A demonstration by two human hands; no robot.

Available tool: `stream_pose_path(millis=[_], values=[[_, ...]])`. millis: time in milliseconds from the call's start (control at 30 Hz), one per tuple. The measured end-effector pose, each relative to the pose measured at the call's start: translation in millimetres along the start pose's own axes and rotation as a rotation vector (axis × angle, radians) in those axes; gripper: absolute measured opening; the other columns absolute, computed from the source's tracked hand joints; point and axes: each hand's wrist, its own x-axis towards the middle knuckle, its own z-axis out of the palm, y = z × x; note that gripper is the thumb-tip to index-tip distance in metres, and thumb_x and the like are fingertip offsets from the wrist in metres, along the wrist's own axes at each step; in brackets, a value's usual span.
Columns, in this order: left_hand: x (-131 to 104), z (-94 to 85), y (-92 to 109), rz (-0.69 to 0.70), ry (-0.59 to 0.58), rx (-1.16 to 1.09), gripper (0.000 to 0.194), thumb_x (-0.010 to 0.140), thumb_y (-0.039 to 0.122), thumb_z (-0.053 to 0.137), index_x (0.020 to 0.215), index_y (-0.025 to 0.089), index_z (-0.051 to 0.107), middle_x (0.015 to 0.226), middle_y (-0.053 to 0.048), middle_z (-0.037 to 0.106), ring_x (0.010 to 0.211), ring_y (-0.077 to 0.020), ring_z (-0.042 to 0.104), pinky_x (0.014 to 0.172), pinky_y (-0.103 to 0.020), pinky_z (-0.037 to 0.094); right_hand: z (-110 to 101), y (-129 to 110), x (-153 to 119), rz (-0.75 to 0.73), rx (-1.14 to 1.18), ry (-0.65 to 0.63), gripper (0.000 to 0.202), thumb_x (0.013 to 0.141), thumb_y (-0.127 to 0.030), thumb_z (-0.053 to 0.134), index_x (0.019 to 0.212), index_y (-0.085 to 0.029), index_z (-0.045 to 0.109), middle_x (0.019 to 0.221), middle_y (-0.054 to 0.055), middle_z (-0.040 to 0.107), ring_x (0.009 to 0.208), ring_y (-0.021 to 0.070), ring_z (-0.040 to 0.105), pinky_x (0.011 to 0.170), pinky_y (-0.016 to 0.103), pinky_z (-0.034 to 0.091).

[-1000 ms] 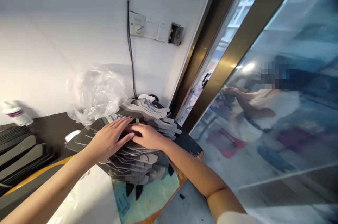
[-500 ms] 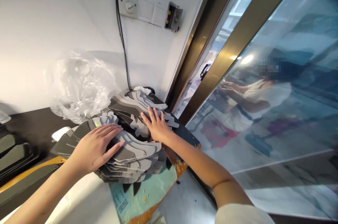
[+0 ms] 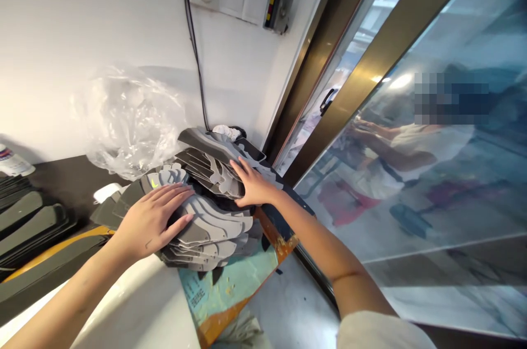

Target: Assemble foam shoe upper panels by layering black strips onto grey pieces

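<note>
Two stacks of thin grey cut pieces, shaped like shoe-upper parts, lie on a teal board. My left hand (image 3: 152, 223) rests flat on the nearer stack (image 3: 218, 223), fingers stretched out over its top, beside a small yellow-green mark. My right hand (image 3: 259, 187) grips the right edge of the farther stack (image 3: 206, 146), fingers on top and thumb lower down at the side. The layers of that stack are fanned and tilted up at the left. Its far right part is hidden behind my fingers.
Crumpled clear plastic (image 3: 132, 124) leans against the wall behind the stacks. Dark flat pieces (image 3: 37, 228) are piled at the left, near a white bottle (image 3: 14, 161). At right stands a metal-framed glass door (image 3: 370, 69), with a seated person (image 3: 432, 146) visible in the glass.
My right hand has gone from lying spread on the farther stack to gripping its edge. That stack is now raised and fanned. My left hand stays on the nearer stack; the view shifted slightly.
</note>
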Motion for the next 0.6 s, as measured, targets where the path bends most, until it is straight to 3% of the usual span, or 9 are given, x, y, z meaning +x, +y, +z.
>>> stream_pose_path(millis=[133, 233, 333, 433, 500, 533, 600], values=[[2, -6.5, 4, -0.027, -0.043, -0.042, 0.066, 0.104, 0.064, 0.040, 0.143, 0.016, 0.065, 0.146, -0.014, 0.066, 0.141, -0.0358, 0.058, 0.125, -0.053, 0.038, -18, 7, 1, -0.003, 0.122, -0.063, 0.120, 0.081, -0.035, 0.079, 0.174, -0.028, 0.004, 0.181, 0.012, -0.005, 0.164, 0.0369, 0.020, 0.127, 0.051, 0.036], [4, -13.2, 7, -0.032, -0.080, -0.069, 0.066, 0.104, 0.064, 0.040, 0.141, 0.016, 0.067, 0.144, -0.015, 0.068, 0.139, -0.0360, 0.059, 0.124, -0.053, 0.040, -16, 4, 1, 0.007, 0.086, -0.072, 0.122, 0.081, -0.038, 0.081, 0.174, -0.028, 0.002, 0.180, 0.013, -0.006, 0.165, 0.0368, 0.017, 0.128, 0.052, 0.035], [5, -16.0, 7, -0.040, -0.095, -0.101, 0.065, 0.103, 0.064, 0.041, 0.140, 0.017, 0.068, 0.142, -0.013, 0.069, 0.139, -0.0361, 0.059, 0.125, -0.053, 0.039, 0, -7, -2, 0.023, -0.084, -0.022, 0.135, 0.075, -0.041, 0.090, 0.173, -0.024, -0.001, 0.179, 0.017, -0.011, 0.166, 0.0428, 0.003, 0.131, 0.062, 0.022], [12, -15.8, 4, -0.064, -0.112, -0.134, 0.064, 0.102, 0.066, 0.042, 0.137, 0.021, 0.070, 0.140, -0.011, 0.070, 0.138, -0.0358, 0.060, 0.124, -0.051, 0.040, 18, -20, -10, -0.032, -0.267, 0.140, 0.131, 0.074, -0.033, 0.093, 0.173, -0.018, 0.009, 0.178, 0.020, -0.009, 0.165, 0.0443, -0.008, 0.131, 0.069, 0.002], [22, -17.4, 3, -0.079, -0.160, -0.146, 0.065, 0.102, 0.068, 0.042, 0.136, 0.022, 0.072, 0.139, -0.011, 0.071, 0.135, -0.0365, 0.062, 0.121, -0.051, 0.043, 23, -26, -18, -0.133, -0.267, 0.251, 0.111, 0.081, -0.027, 0.089, 0.171, -0.018, 0.025, 0.179, 0.018, 0.004, 0.166, 0.0397, -0.002, 0.133, 0.064, 0.002], [27, -19.7, 3, -0.086, -0.187, -0.150, 0.066, 0.102, 0.069, 0.042, 0.136, 0.021, 0.072, 0.139, -0.012, 0.071, 0.133, -0.0370, 0.063, 0.120, -0.051, 0.044, 22, -29, -23, -0.169, -0.198, 0.276, 0.094, 0.087, -0.026, 0.083, 0.168, -0.019, 0.036, 0.178, 0.017, 0.017, 0.167, 0.0365, 0.008, 0.135, 0.059, 0.008], [35, -27.5, 7, -0.080, -0.205, -0.157, 0.069, 0.101, 0.071, 0.042, 0.138, 0.020, 0.071, 0.143, -0.013, 0.068, 0.136, -0.0379, 0.061, 0.121, -0.053, 0.043, 14, -33, -34, -0.171, 0.009, 0.259, 0.052, 0.101, -0.026, 0.064, 0.153, -0.022, 0.059, 0.160, 0.014, 0.055, 0.155, 0.0301, 0.043, 0.130, 0.050, 0.031]])
